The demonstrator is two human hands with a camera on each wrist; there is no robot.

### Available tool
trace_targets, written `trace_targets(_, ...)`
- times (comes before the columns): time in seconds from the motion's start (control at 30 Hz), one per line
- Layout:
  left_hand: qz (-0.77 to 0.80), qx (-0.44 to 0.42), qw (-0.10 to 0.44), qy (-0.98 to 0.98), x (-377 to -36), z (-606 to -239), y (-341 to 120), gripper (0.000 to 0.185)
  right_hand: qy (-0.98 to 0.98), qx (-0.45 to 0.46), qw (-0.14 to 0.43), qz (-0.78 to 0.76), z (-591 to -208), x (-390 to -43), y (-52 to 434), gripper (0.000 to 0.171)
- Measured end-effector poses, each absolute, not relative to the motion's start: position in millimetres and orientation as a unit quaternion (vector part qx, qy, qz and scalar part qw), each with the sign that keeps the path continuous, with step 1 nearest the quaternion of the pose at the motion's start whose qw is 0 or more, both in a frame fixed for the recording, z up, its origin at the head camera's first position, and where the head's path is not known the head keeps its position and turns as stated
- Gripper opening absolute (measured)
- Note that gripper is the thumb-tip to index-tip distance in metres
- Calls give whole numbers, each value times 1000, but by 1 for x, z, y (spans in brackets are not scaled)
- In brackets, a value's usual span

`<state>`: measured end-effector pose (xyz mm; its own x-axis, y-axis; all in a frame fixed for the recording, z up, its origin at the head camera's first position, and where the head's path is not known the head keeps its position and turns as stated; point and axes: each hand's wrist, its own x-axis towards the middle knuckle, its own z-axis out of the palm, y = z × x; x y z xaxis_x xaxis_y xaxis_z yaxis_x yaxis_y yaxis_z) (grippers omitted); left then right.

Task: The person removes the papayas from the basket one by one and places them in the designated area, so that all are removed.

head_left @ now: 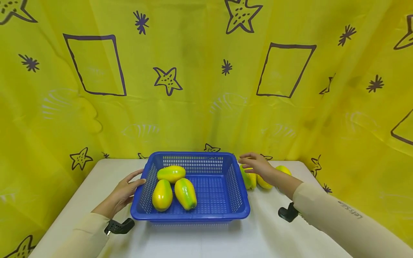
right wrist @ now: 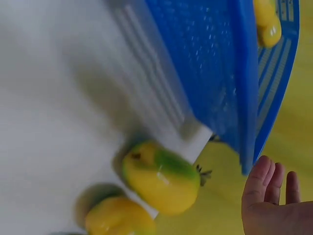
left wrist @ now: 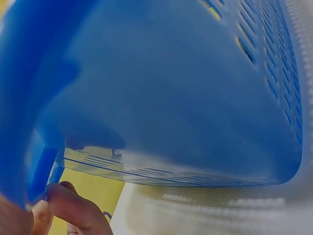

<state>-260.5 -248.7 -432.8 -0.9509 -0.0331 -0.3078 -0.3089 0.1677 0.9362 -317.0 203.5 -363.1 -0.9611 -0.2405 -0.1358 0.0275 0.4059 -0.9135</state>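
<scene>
A blue perforated plastic basket (head_left: 222,186) sits mid-table and holds three yellow-green papayas (head_left: 174,188) in its left half; its right half is bare. The left hand (head_left: 124,193) rests relaxed against the basket's left wall. The right hand (head_left: 258,166) hovers with fingers spread over more papayas (head_left: 248,179) lying just right of the basket, near the white table's (head_left: 200,240) far edge.

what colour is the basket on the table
The basket is blue, clearest in the head view.
</scene>
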Motion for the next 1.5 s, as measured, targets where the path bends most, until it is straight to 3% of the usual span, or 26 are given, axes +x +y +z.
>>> trace_targets(0.93,633,-120,106,757,-259,-430,-247,70,796,-69,152,-581,-390,-289,78,52)
trace_targets(1.3,633,-123,106,757,-261,-431,-248,70,796,-64,174,-576,-410,-292,54,67)
trace_targets(1.5,639,-121,107,752,-261,-432,-248,70,798,-55,197,-567,-421,-294,50,65)
